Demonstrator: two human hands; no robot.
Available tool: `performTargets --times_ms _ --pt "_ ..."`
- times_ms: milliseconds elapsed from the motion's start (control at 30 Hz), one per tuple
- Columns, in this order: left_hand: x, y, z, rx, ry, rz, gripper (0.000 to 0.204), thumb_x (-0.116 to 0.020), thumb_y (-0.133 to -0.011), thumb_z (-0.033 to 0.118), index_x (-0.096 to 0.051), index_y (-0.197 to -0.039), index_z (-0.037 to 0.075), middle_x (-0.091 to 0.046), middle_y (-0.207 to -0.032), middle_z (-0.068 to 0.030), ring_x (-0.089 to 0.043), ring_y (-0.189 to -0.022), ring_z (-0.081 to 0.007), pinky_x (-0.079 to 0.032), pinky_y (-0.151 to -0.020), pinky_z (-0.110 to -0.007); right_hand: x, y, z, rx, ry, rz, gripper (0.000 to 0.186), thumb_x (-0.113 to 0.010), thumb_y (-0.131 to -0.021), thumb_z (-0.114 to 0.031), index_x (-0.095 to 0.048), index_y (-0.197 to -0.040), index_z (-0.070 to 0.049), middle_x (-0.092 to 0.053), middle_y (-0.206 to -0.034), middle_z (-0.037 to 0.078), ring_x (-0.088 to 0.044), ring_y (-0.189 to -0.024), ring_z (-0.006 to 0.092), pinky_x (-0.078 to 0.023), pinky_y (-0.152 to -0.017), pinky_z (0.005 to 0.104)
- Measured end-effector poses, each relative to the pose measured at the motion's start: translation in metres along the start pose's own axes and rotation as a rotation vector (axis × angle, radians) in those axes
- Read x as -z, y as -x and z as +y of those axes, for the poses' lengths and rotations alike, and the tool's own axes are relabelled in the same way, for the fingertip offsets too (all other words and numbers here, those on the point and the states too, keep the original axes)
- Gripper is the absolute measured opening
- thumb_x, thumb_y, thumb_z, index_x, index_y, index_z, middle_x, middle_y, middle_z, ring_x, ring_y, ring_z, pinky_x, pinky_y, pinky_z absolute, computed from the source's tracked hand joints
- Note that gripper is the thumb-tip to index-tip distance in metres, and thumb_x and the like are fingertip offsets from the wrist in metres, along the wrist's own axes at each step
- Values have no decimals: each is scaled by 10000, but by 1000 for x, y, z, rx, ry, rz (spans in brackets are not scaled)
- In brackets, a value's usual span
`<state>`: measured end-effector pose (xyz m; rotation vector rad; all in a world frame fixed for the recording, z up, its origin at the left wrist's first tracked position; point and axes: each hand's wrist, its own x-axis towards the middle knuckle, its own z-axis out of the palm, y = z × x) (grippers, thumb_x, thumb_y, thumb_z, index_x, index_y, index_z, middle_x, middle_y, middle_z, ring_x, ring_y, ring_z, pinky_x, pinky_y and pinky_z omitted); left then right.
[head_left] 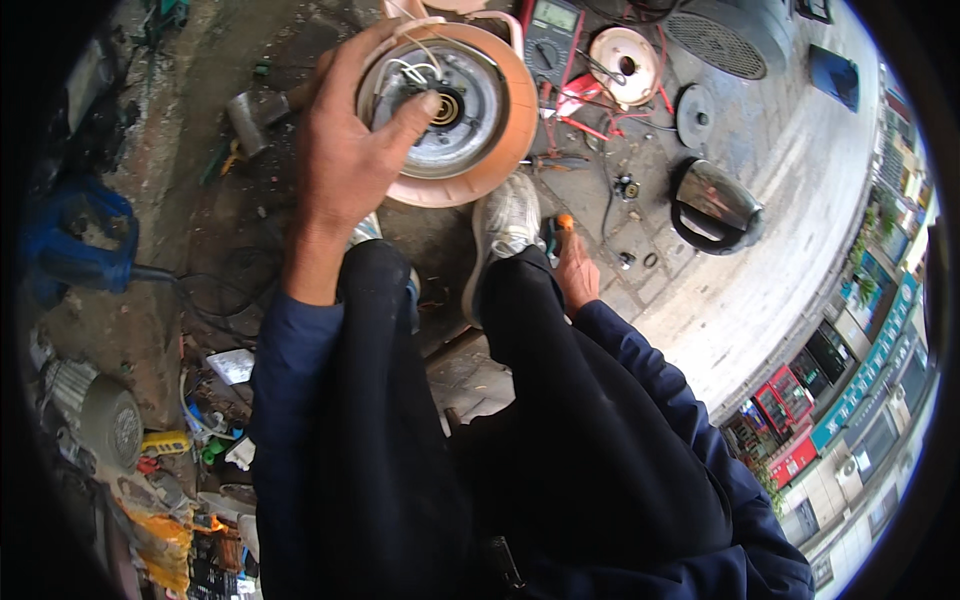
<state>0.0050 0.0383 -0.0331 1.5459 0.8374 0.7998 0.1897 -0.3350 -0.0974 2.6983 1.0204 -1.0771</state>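
My left hand (350,150) grips the side of an upturned electric kettle (515,100) with a pink-orange rim. Its metal underside faces up, with pale wires looping over it. The thumb rests by the round connector (446,108) at its centre; the other fingers are mostly hidden behind the rim. Low beside my right shoe, my right hand (577,272) is closed around a tool with an orange and teal handle (565,222). The tool's working end is not visible. A pair of pliers (560,162) lies on the ground near the kettle's lower right.
A red multimeter (552,40) with leads, a pink round cover (640,75) and a grey disc (695,116) lie beyond. To the right are a dark kettle (715,205) and small parts (627,187). Leftward are a hammer (250,122), a blue power tool (80,240) and a motor (95,410).
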Motion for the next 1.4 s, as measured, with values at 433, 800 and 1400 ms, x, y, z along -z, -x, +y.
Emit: performTargets --times_ms 433,800,1400 --pt "6 1 7 20 -101 -63 624 -799 -969 61 -528 -1525 -17 -592 -1442 -132 -612 -1339 -224 -496 -1137 -361 -65 -34 26 -163 164 13 444 -548 -1038 -268 -435 -1435 -105 -664 -1286 265 -707 -1024 547 -564 -835 633" --pt "6 0 10 -11 -139 -11 611 -810 -903 65 -593 -1473 19 -621 -1362 -149 -636 -1286 -285 -498 -1110 -400 78 -36 -26 -114 -781 51 185 -730 -1006 -164 -649 -1131 -54 -701 -915 56 -628 -799 125 -517 -711 286" --pt "5 4 8 -60 -140 51 644 -821 -883 96 -587 -1479 34 -608 -1410 -184 -606 -1318 -361 -470 -1145 -439 263 -33 -259 1004 -895 -272 349 -691 -1045 -122 -574 -1351 -3 -677 -1298 291 -673 -875 169 -571 -705 284"
